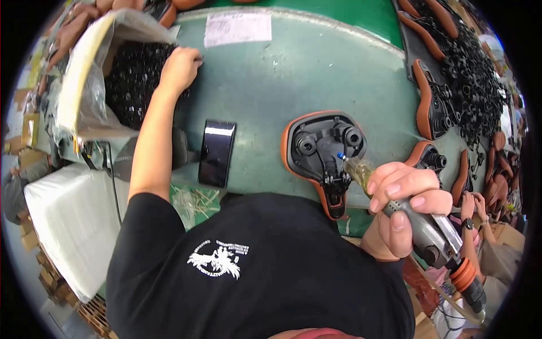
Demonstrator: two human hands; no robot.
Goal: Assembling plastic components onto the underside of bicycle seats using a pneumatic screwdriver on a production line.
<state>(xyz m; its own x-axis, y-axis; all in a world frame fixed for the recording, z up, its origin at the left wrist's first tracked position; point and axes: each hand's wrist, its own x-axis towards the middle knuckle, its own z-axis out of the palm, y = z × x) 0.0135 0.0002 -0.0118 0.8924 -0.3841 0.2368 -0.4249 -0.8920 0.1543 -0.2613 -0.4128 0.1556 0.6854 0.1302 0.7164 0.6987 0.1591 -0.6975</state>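
An upturned bicycle saddle with an orange-brown rim and black underside lies on the green worktable. My right hand grips a grey pneumatic tool whose clear nozzle points at the saddle's underside, close to a small blue tip. My left hand reaches far left into a cardboard box of small black parts, fingers curled down among the parts. What the left fingers hold is hidden.
A black phone lies on the table between my arms. More upturned saddles and a heap of black parts sit at the right. Another person's hands work at the lower right. White sheeting lies lower left.
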